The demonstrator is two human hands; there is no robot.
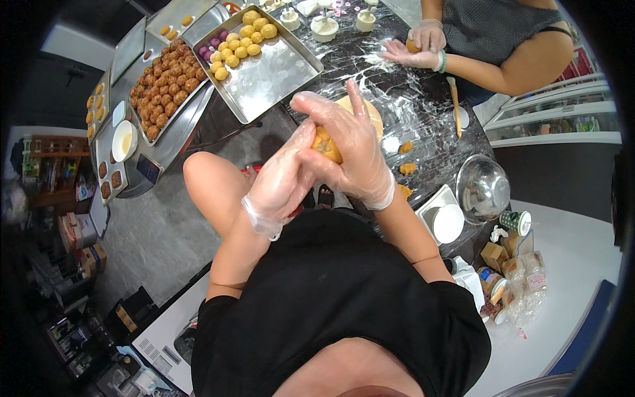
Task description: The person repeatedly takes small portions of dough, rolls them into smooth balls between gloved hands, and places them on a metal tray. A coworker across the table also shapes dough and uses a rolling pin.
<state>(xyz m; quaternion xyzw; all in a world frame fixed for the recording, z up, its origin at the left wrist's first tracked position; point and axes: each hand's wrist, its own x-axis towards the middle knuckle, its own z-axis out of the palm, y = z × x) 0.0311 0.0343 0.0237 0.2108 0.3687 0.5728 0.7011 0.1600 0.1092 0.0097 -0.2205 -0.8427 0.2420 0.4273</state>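
Note:
Both my hands wear clear plastic gloves and meet over the near edge of the dark marbled table. Cupped between them is an orange-brown dough ball (327, 143), partly covered by the fingers. My left hand (281, 175) presses against the ball from the left. My right hand (360, 155) wraps it from the other side, thumb along its near face and a fingertip raised. Behind the right hand shows a flat, round, pale tan piece (372, 118), mostly hidden. Small dough lumps (407, 169) lie on the table right of that hand.
Ahead sits a metal tray (268, 86) of yellow and purple balls. Left of it, another tray (165, 89) holds many brown balls, beside a white bowl (124, 140). A co-worker's gloved hands (423, 49) hold a ball at far right. A glass bowl (483, 190) stands right.

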